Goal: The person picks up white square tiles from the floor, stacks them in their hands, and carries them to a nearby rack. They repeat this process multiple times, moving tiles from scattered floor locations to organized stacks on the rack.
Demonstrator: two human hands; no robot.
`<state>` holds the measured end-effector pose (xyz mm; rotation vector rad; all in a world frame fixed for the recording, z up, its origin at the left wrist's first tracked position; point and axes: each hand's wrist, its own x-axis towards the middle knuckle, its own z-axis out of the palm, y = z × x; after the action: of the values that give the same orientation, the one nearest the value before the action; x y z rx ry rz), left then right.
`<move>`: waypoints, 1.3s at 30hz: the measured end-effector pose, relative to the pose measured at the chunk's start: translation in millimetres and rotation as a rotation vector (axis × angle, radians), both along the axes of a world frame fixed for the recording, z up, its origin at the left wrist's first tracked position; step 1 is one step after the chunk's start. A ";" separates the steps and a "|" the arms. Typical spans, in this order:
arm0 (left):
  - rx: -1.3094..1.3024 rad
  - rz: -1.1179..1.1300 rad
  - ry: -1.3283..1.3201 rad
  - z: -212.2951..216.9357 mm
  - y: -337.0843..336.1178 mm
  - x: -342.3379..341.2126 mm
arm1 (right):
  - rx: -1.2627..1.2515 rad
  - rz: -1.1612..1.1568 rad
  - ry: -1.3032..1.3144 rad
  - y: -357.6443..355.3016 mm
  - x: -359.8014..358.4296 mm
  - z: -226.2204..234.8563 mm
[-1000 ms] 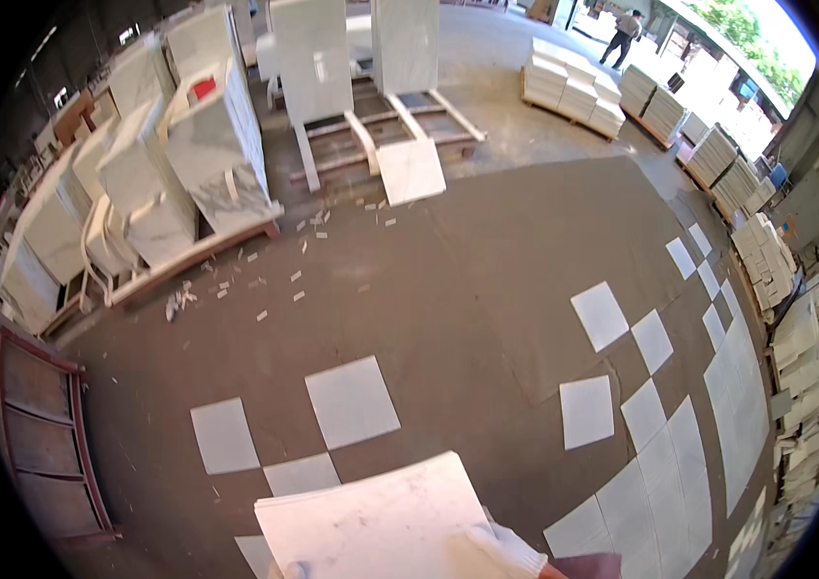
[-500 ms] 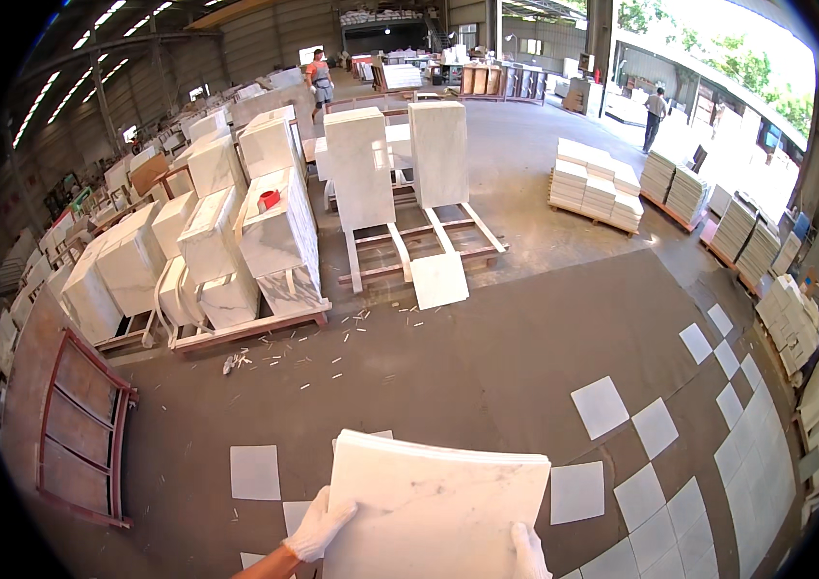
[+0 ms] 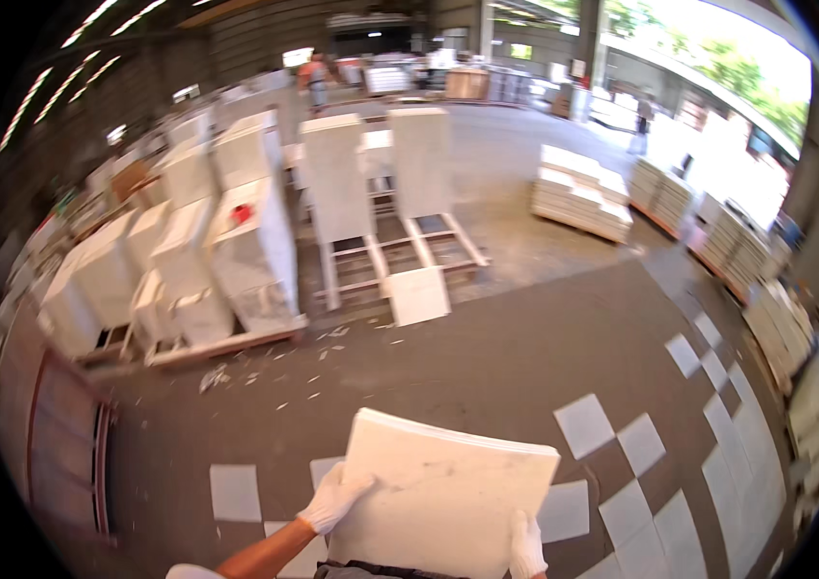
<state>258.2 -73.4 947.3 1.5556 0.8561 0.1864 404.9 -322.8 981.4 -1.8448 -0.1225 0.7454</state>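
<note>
With your white-gloved left hand (image 3: 334,497) and right hand (image 3: 525,546) each gripping a side edge of the large square white marble slab (image 3: 443,497) held before your chest above the dark concrete floor (image 3: 487,372), any glove slip could drop and crack it.

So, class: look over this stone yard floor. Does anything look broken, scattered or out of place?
Yes. Pale chips and fragments lie scattered on the dark floor in front of the pallet of upright slabs, like breakage debris. One square tile leans alone against an empty wooden rack, apart from the tidy stacks.
</note>
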 end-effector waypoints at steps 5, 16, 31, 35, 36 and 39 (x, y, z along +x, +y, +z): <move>-0.174 0.057 -0.082 -1.2 34.6 107.0 | 0.014 -0.264 0.045 -4.3 91.3 -53.9; -0.099 -0.295 -0.036 -15.7 71.5 335.5 | 0.161 -0.665 0.064 -1.0 207.3 -76.0; -0.040 -0.383 -0.092 -10.7 -10.4 703.0 | 0.233 -0.786 -0.011 -79.1 548.3 -77.1; 0.055 -0.474 -0.101 -20.6 -26.5 794.9 | 0.286 -0.802 -0.061 -104.2 620.5 -96.4; 0.060 -0.506 -0.100 -26.1 -30.2 818.1 | 0.287 -0.819 -0.084 -105.1 637.0 -98.6; 0.085 -0.551 -0.052 -22.3 -42.1 890.5 | 0.187 -0.839 -0.139 -117.0 696.0 -115.6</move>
<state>1148.7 -115.4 925.0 1.7991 0.3577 -0.1373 1100.8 -439.8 865.7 -1.5620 0.4565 0.0157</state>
